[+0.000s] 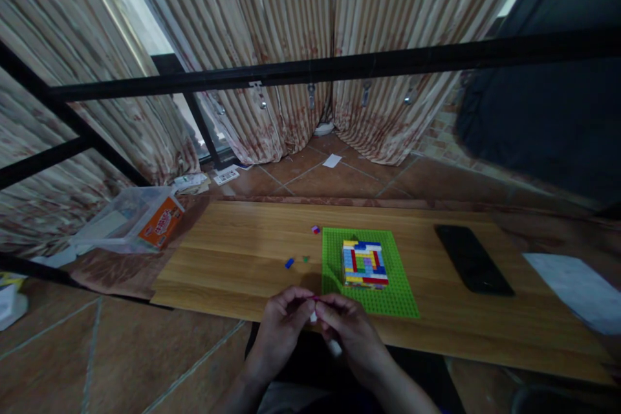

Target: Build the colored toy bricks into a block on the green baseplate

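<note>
My left hand [285, 320] and my right hand [348, 323] meet at the front edge of the table, both closed in a pinch on small toy bricks [313, 315]. A white piece and a dark pink piece show between the fingertips; the rest is hidden by my fingers. Right of my hands lies a green baseplate [406, 301], with a square, hollow structure of multicoloured bricks [383, 275] on it. Loose on the wood are a blue brick [290, 263], a tiny green piece [305, 259] and a red and purple brick [315, 229].
The wooden table [228, 259] carries a black phone-like slab [473, 259] on the right and white paper [577, 284] beyond it. A clear plastic box [121, 220] with an orange label stands at the left. A black metal rail [291, 71] crosses before the curtains [281, 13].
</note>
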A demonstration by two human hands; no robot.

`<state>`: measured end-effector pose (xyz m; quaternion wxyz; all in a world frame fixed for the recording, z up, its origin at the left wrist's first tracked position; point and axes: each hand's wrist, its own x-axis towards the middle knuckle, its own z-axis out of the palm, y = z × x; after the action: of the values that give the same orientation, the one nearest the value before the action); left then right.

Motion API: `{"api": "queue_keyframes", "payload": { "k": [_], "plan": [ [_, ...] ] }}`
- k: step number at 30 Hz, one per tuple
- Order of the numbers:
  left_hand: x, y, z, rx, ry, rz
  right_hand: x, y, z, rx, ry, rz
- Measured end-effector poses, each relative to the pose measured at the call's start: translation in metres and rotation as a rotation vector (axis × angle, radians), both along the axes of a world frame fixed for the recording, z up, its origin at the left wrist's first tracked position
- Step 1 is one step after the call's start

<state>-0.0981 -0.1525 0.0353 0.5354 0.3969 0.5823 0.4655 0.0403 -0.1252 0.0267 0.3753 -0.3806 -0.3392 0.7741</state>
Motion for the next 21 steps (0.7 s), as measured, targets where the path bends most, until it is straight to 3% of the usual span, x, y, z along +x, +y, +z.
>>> {"api": "queue_keyframes", "payload": {
  "k": [7,11,15,21],
  "plan": [
    [-0.007,-0.002,-0.002,-0.022,-0.101,0.013,-0.005,-0.003,-0.006,-0.139,0.091,0.011],
    [-0.017,0.003,-0.016,-0.015,-0.041,0.142,-0.014,0.003,-0.011,-0.094,0.008,-0.024],
    [-0.032,0.014,-0.034,0.044,0.075,0.262,-0.025,0.025,-0.017,0.122,-0.177,-0.033],
    [-0.042,0.031,-0.042,0.14,0.384,0.256,-0.046,0.064,-0.025,0.681,-0.652,-0.112]
  ]
}}
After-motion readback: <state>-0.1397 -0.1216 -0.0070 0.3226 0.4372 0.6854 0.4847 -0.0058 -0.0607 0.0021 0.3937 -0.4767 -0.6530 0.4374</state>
